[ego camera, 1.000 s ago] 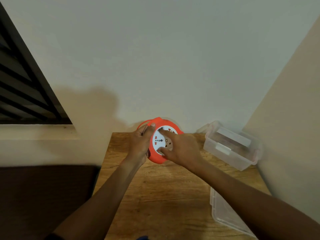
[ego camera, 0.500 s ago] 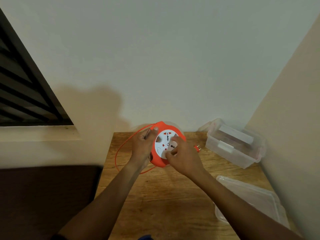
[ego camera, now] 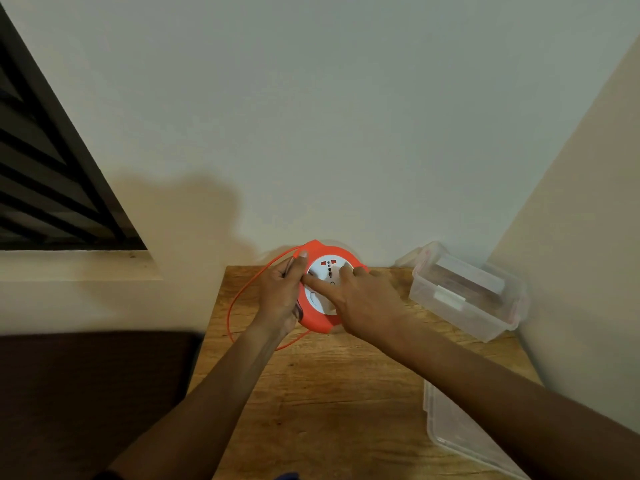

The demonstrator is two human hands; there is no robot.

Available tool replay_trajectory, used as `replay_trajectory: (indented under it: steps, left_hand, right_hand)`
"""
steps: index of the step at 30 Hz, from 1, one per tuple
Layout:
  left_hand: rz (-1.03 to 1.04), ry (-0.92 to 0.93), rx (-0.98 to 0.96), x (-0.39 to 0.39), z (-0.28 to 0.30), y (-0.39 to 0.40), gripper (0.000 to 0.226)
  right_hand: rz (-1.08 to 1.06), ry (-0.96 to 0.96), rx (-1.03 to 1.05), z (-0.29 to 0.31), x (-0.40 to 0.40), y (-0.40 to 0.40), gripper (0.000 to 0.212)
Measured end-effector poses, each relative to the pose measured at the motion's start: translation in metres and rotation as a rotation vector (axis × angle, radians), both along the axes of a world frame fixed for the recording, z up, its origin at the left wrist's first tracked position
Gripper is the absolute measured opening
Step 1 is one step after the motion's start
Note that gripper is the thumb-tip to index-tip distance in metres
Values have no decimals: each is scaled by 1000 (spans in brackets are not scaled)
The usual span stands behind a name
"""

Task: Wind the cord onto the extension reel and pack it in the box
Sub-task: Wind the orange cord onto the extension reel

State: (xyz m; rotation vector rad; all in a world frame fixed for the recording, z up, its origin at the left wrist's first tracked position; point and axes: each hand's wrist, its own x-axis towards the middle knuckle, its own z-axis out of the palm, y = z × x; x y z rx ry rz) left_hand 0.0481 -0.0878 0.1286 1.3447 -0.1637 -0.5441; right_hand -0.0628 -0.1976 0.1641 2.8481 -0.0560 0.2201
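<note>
An orange extension reel [ego camera: 317, 322] with a white socket face stands tilted near the back of the wooden table [ego camera: 322, 393]. My left hand [ego camera: 282, 296] grips the reel's left rim, thumb at the top. My right hand [ego camera: 363, 303] lies over the white face, fingers spread and pressing on it. A thin orange cord [ego camera: 232, 306] loops out to the left past the table's edge and comes back under my left wrist. The clear plastic box [ego camera: 464, 299] sits open at the back right.
The box's clear lid [ego camera: 460, 431] lies flat at the table's right front, partly under my right forearm. Walls close in behind and on the right. A dark surface lies left of the table, below a window sill.
My right hand has turned on the white face, its fingers now pointing left. The cord loop at the left, out of sight a second ago, stays about as large as half a second ago.
</note>
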Motion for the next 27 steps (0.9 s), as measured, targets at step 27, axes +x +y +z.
replay_trajectory:
  steps: [27]
  left_hand:
    - [29,-276,-42,-16,4,-11,62]
  right_hand:
    - [-898,-463,2472,-19,-4,25,51]
